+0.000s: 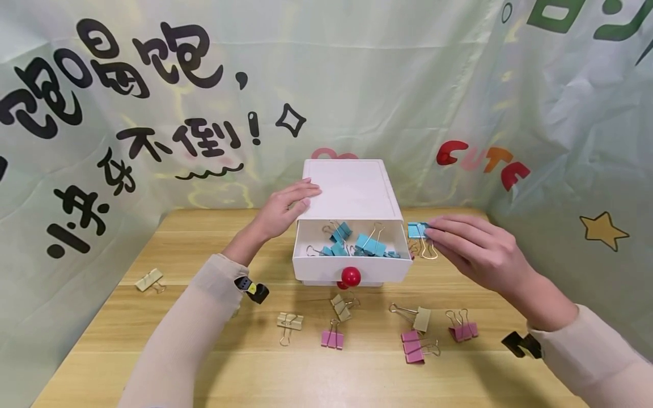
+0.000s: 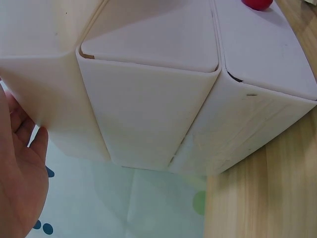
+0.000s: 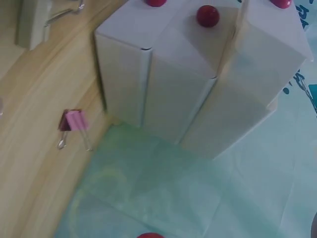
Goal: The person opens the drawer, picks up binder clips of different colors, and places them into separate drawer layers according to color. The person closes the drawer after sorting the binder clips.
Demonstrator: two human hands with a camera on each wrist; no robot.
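Observation:
A white drawer cabinet (image 1: 352, 190) stands on the table, its top drawer (image 1: 318, 267) pulled out, with several blue binder clips (image 1: 371, 245) inside. My left hand (image 1: 285, 208) rests on the cabinet's upper left edge, fingers fairly straight; the left wrist view shows the hand (image 2: 22, 168) beside the top section. To the right of the drawer, my right hand (image 1: 479, 249) pinches a blue binder clip (image 1: 417, 230) by its right end, wire handles hanging down. The right wrist view catches only an edge of this clip (image 3: 313, 92).
Pink binder clips (image 1: 332, 339) and beige binder clips (image 1: 289, 321) lie scattered on the wooden table (image 1: 357, 379) before the cabinet. One beige clip (image 1: 148, 280) lies far left. Red knobs (image 1: 351, 276) stick out from the drawers. A printed cloth (image 1: 388, 102) hangs behind.

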